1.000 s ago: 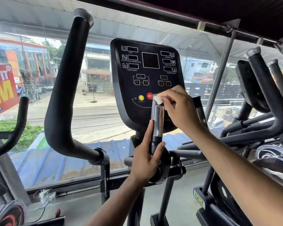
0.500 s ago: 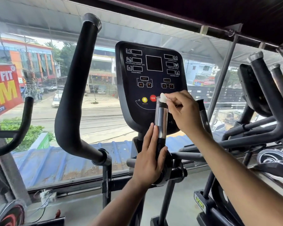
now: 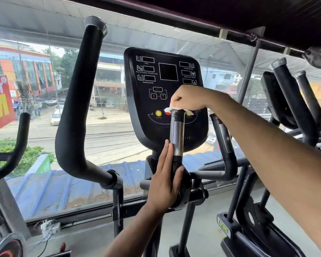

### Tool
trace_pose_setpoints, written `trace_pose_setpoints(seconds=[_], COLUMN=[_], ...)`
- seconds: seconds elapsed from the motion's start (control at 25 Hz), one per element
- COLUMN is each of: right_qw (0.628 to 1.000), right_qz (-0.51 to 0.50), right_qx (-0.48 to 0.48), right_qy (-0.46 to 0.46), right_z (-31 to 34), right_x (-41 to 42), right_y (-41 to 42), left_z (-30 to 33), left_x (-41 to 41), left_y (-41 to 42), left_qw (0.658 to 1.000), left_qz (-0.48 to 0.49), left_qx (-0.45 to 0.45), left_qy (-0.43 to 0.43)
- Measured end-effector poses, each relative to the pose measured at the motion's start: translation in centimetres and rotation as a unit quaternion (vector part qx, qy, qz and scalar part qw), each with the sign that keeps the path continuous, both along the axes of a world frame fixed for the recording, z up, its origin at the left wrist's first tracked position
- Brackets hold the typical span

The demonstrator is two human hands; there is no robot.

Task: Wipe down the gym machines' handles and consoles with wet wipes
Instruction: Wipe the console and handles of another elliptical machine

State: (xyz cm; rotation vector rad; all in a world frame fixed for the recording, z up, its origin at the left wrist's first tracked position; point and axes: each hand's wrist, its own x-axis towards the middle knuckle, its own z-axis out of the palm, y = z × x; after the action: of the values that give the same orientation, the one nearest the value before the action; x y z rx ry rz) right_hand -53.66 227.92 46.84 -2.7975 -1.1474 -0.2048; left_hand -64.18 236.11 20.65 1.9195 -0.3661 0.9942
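A short upright handle (image 3: 177, 134) with a silver sensor strip stands in front of the black console (image 3: 163, 75) of an elliptical machine. My right hand (image 3: 188, 98) holds a white wet wipe (image 3: 170, 109) pressed onto the handle's top end. My left hand (image 3: 163, 180) rests against the handle's lower part, fingers straight along its left side and thumb on the right. A second short handle (image 3: 222, 138) stands to the right, partly behind my right forearm.
A long black swing handle (image 3: 76, 108) rises at the left. Another machine's handles (image 3: 293, 101) and console stand at the right. A curved black bar (image 3: 17, 145) is at the far left. Behind is a glass window over a street.
My right hand has moved from the side of the handle's tip to on top of it, with the wipe now spread over the end. My left hand's fingers have straightened up the handle.
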Motion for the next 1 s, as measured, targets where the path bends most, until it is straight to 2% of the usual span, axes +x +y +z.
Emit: trace_pose_setpoints(seconds=[0.12,0.24,0.32,0.36,0.48,0.6,0.68,0.8,0.88,0.96,1.0], right_qw=[0.979,0.947,0.917,0.887,0.778,0.738,0.707,0.656,0.671,0.715,0.718], right_qz=[0.023,0.035,0.008,-0.006,0.01,0.01,-0.001,0.009,0.009,0.021,0.028], right_qx=[0.036,0.095,0.193,0.271,0.474,0.563,0.619,0.644,0.613,0.578,0.587], right_qy=[0.197,0.303,0.35,0.373,0.413,0.371,0.342,0.394,0.416,0.393,0.372], right_z=[0.0,-1.6,-3.3,-4.5,-9.8,-13.6,-13.2,-11.8,-12.6,-14.2,-14.7], right_x=[1.7,3.2,4.2,4.5,3.8,1.7,1.6,2.1,1.1,-0.1,-0.5], right_y=[0.2,-0.2,-1.2,-1.8,-2.8,-2.4,-1.9,-1.6,-2.4,-3.4,-3.9], left_z=[-0.1,-0.1,-0.2,-0.2,-0.2,-0.4,-0.5,-0.5,-1.0,-1.6,-1.8], left_x=[0.0,0.1,0.1,0.2,0.5,0.6,0.6,0.6,0.5,0.4,0.4], left_y=[0.1,0.0,0.0,0.2,0.3,0.4,0.4,0.3,0.3,0.3,0.4], left_qw=[1.0,1.0,1.0,1.0,1.0,1.0,1.0,1.0,1.0,1.0,1.0], left_qz=[-0.006,-0.005,-0.011,-0.014,-0.016,-0.015,-0.015,-0.011,-0.006,-0.008,-0.007], left_qx=[0.001,0.003,0.001,0.001,0.002,0.005,0.008,0.011,0.015,0.024,0.028], left_qy=[0.0,0.0,-0.002,-0.004,-0.007,-0.014,-0.02,-0.009,-0.01,-0.012,-0.01])
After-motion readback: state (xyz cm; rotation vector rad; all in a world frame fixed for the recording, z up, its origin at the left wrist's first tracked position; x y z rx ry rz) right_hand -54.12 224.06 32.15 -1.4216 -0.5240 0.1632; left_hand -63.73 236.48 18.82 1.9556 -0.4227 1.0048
